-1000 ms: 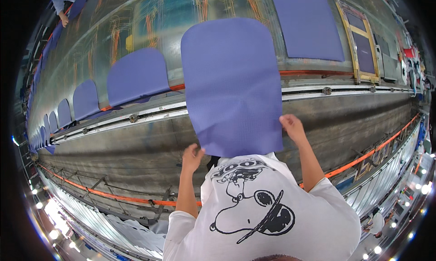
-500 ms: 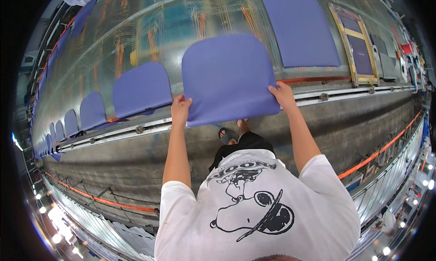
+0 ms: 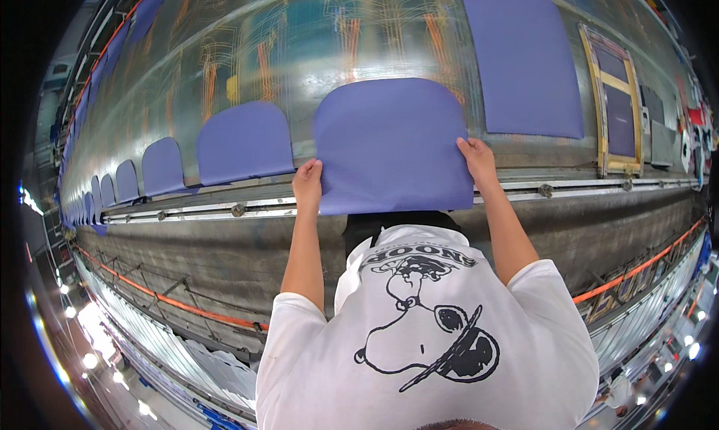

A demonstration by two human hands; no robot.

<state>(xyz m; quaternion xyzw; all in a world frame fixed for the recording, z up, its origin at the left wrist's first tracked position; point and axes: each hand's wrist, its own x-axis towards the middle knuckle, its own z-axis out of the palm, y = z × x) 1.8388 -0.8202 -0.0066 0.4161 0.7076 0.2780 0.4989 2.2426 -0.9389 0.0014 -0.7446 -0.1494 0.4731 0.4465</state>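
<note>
Centre frame, your left hand (image 3: 308, 181) and right hand (image 3: 478, 160) pinch opposite sides of the purple sheet (image 3: 393, 142), its rounded end pointing upward.

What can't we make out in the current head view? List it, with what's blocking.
Head view:
- Underside of the held purple sheet: hidden by its own top face.
- Fingers of the left hand and right hand under the edges: covered by that sheet.
- Far end of the long purple sheet: cut off by the top edge.
- Count of the distant purple sheets at far left: too small and overlapping.
</note>
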